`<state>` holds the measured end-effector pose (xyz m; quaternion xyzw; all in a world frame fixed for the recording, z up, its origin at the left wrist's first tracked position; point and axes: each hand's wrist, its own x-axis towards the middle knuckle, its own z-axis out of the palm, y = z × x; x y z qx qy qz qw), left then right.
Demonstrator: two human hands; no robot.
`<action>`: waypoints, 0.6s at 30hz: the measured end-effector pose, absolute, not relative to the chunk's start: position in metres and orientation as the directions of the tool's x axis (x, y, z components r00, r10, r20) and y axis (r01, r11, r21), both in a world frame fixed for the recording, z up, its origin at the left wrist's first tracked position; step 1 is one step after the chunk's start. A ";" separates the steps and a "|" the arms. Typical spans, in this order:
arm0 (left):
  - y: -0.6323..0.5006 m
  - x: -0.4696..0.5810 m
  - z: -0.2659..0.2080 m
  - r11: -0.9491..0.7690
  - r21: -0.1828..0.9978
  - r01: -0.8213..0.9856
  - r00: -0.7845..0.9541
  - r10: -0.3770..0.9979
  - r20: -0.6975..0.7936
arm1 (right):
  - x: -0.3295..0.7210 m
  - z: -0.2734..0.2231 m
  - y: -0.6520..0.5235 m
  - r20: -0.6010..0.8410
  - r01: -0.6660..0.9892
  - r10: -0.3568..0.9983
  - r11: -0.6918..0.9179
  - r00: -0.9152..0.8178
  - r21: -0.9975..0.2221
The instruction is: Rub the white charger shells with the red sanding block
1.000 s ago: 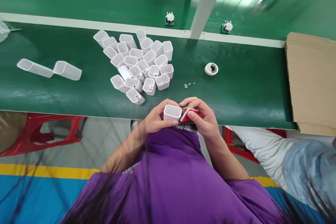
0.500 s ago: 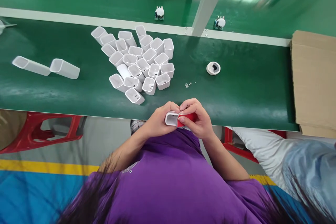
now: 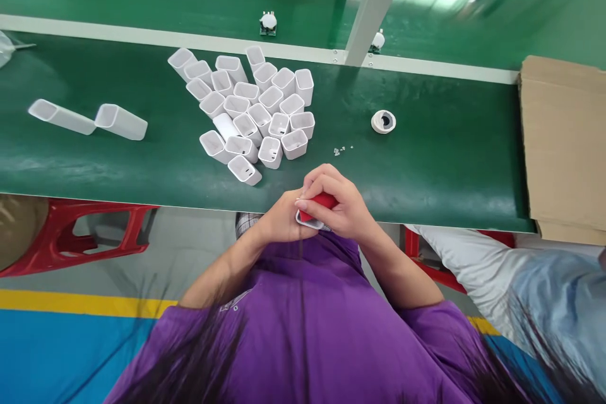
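Near the front edge of the green table, my left hand (image 3: pixel 284 218) is wrapped around a white plastic housing (image 3: pixel 310 225), its open end facing up. My right hand (image 3: pixel 338 202) pinches a red object (image 3: pixel 324 201) over that opening, covering much of it. What kind of object it is, and how far it reaches inside, I cannot make out. Ahead and to the left stand several similar white housings (image 3: pixel 271 100), grouped closely, most with their open ends showing. A few tiny whitish bits (image 3: pixel 337 151) lie on the table beyond my hands.
Two more white housings (image 3: pixel 122 122) lie at the left. A roll of tape (image 3: pixel 383 122) sits to the right, and a cardboard sheet (image 3: pixel 563 151) covers the right end. Behind the pale rail (image 3: pixel 293 48) are two small circuit boards (image 3: pixel 267 25). A person's sleeve (image 3: pixel 553 303) shows at right.
My right hand has moved left, bringing the red object from beside the housing's rim to over its opening. The circuit boards beyond the rail have shifted left.
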<state>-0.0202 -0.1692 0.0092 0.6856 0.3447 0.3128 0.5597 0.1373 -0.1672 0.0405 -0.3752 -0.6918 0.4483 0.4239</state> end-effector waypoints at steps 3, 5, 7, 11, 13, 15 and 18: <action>-0.172 -0.021 0.006 -0.126 0.986 0.113 0.509 0.859 0.051 | 0.137 0.043 -0.167 0.228 0.141 0.911 0.290 -0.342 -0.946; -0.174 -0.020 0.004 -0.158 0.983 0.099 0.456 0.885 0.096 | 0.141 0.041 -0.172 0.202 0.136 0.942 0.244 -0.267 -0.960; -0.176 -0.019 0.001 -0.195 0.978 0.070 0.409 0.900 0.150 | 0.148 0.037 -0.181 0.156 0.141 0.972 0.182 -0.176 -0.973; -0.178 -0.015 -0.005 -0.274 0.959 -0.070 0.280 0.918 0.282 | 0.164 0.027 -0.201 0.043 0.149 0.995 0.056 -0.086 -0.987; -0.178 -0.014 -0.008 -0.306 0.948 -0.093 0.256 0.913 0.319 | 0.168 0.026 -0.205 0.033 0.128 0.999 0.038 -0.040 -0.991; -0.179 -0.014 -0.010 -0.318 0.945 -0.071 0.276 0.904 0.325 | 0.165 0.029 -0.205 0.072 0.097 0.997 0.070 0.015 -0.993; -0.180 -0.014 -0.011 -0.328 0.943 -0.061 0.265 0.905 0.332 | 0.153 0.033 -0.198 0.119 0.068 0.993 0.119 0.005 -0.991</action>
